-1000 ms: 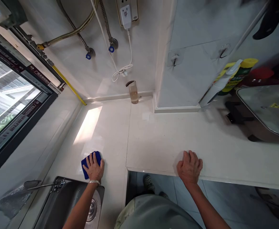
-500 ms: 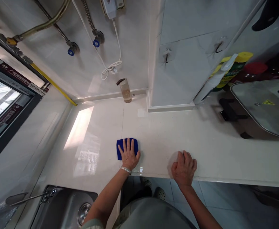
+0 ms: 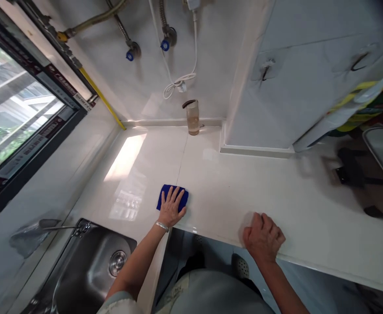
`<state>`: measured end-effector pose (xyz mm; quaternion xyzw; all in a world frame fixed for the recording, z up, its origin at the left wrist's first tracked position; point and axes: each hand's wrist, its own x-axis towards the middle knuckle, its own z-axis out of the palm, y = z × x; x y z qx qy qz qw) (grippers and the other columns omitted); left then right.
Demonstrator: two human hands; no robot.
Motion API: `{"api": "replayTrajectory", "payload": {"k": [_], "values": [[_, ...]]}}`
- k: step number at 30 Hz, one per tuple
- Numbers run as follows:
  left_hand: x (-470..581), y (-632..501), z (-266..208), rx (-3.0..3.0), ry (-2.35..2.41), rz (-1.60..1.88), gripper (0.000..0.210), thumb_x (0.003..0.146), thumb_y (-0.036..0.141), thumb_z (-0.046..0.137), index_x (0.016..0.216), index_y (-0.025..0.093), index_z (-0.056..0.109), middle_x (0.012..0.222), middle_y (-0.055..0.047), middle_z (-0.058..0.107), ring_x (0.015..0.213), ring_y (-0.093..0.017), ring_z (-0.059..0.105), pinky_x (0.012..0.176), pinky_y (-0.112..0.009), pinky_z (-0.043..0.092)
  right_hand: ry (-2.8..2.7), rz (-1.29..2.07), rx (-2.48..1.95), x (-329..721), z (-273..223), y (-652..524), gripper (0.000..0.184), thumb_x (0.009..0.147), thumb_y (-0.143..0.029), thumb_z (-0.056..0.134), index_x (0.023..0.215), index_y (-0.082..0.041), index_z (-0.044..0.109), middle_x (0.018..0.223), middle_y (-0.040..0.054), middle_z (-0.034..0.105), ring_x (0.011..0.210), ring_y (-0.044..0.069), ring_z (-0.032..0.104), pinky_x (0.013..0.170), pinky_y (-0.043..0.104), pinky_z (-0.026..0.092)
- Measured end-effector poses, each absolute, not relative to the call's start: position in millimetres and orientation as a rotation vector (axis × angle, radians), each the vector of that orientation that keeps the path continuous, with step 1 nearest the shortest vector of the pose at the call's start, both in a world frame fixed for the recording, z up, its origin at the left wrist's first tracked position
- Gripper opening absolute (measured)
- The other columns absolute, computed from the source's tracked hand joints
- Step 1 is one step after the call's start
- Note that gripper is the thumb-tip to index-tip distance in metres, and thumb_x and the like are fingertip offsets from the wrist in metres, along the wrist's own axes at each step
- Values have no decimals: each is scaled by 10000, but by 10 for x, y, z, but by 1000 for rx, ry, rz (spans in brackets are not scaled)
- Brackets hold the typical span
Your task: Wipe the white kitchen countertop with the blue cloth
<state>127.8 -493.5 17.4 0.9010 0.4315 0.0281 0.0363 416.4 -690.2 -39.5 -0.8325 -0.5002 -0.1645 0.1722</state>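
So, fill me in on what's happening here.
A person is at a white counter, the left grip spread flat on a blue cloth near the front edge. The right grip rests on the counter with its fingers curled; no object shows in it. A part-filled glass stands at the back, by the wall, touched by neither. The sink is off to the left.

blue folded cloth point(image 3: 184, 200): under left hand point(image 3: 169, 211) | rectangular steel sink point(image 3: 85, 272): nearer, left of left hand | clear cylindrical cup point(image 3: 193, 121): beyond left hand, on white bench point(image 3: 217, 187)
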Motion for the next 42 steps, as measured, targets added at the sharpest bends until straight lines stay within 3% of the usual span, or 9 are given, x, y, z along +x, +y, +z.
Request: {"api": "replayTrajectory", "payload": {"k": [3,8,17,23,27,37,42], "values": [[884,-5279,215,2619,1648,34,605,994,410,322,1570,293,179,1656,-40,236,1539,-275,121,1230,-611,121,-1562,-405,-2249,4336,-356,-7053,565,853,-244,509,1407,-148,449,1341,191,554,1120,341,529,904,491,381],[538,-6019,216,2371,2026,-39,558,1009,363,240,1559,270,223,1648,-47,255,1532,-270,156,1221,-604,168,-1686,-246,-2050,4570,-366,-7300,530,915,-252,431,1440,-179,428,1437,161,511,1208,322,520,948,482,414],[552,-6836,119,2298,2210,-23,580,995,429,306,1555,289,248,1629,-31,308,1525,-267,188,1224,-588,178,-1790,-183,-1770,4799,-542,-7406,532,972,-258,434,1490,-175,347,1464,151,496,1345,279,448,1072,457,396],[705,-6799,235,2329,2270,-43,573,957,357,396,1526,308,346,1579,-27,411,1477,-285,307,1177,-565,300,-1792,-169,-1739,4831,-542,-7426,543,974,-258,432,1502,-179,332,1485,149,476,1350,285,447,1087,464,382],[740,-6683,349,2306,2199,-109,680,874,344,532,1527,326,343,1574,-21,421,1429,-308,364,1132,-556,349,-1804,-201,-1752,4807,-526,-7428,575,959,-238,446,1513,-166,307,1495,165,462,1354,302,445,1087,485,379],[1075,-6150,263,2244,2174,-127,816,816,219,563,1558,316,236,1629,-76,312,1523,-314,165,1135,-648,276,-1866,-220,-1842,4748,-453,-7417,659,922,-212,464,1533,-132,230,1489,202,452,1374,332,419,1080,505,385],[1131,-6049,257,2274,2147,-98,826,791,176,581,1544,317,274,1623,-78,321,1514,-338,187,1122,-675,279,-1864,-223,-1872,4740,-429,-7432,679,907,-195,482,1533,-134,225,1487,209,452,1356,336,442,1051,512,407]]}}
